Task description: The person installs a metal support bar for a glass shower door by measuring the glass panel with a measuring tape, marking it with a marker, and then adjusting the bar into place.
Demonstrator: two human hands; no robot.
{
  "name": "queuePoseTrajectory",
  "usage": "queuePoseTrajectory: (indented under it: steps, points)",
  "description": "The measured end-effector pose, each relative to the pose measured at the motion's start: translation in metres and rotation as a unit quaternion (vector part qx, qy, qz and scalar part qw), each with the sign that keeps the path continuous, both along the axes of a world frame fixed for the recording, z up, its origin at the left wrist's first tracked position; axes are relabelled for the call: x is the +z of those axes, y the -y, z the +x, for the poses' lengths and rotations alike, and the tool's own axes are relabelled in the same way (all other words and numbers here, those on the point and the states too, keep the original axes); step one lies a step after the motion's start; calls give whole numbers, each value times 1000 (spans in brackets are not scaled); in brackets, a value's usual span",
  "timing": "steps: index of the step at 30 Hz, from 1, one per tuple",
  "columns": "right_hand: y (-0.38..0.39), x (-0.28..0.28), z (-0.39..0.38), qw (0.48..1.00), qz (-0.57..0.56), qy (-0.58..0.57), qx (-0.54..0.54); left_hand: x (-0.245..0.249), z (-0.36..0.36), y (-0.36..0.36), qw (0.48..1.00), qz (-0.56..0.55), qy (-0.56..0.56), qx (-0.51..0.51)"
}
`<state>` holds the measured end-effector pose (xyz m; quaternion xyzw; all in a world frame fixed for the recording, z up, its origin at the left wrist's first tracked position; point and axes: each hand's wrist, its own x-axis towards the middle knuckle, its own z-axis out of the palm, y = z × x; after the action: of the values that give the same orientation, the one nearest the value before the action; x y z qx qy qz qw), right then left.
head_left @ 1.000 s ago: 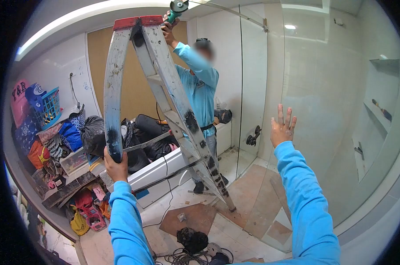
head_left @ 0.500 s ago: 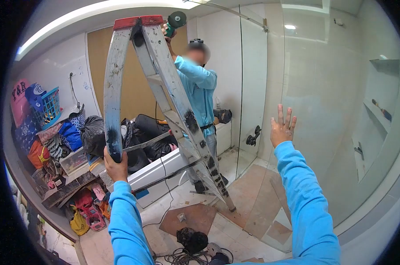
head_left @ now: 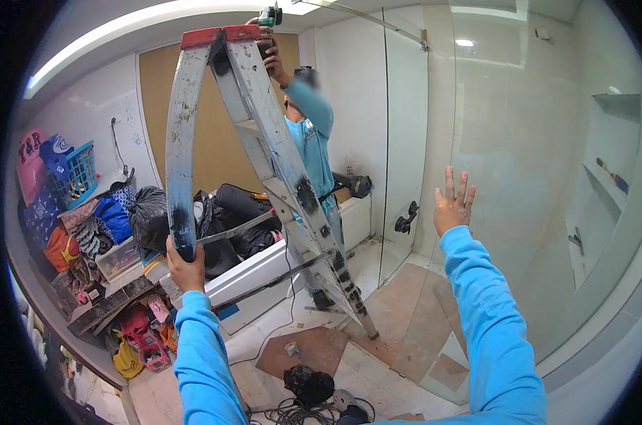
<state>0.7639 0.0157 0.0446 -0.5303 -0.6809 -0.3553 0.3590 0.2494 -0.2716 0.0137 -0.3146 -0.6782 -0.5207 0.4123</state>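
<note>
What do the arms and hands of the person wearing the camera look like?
The left sleeve and right sleeve are bright blue, long and full of wrinkles, and they reach down to the wrists. The left hand and right hand are bare, with no gloves. I can't see any watch or ring.

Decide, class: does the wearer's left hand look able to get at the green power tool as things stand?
Probably not: the left hand holds the ladder leg, and the green power tool is up in another person's hand by the ladder's red top.
</note>
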Motion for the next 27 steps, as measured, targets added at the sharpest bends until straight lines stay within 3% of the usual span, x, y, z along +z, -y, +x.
queuePoseTrajectory:
  steps: [27]
  points:
    - [10,10,0,996,-82,14,-16,2,6,2,1000,4,14,-25]
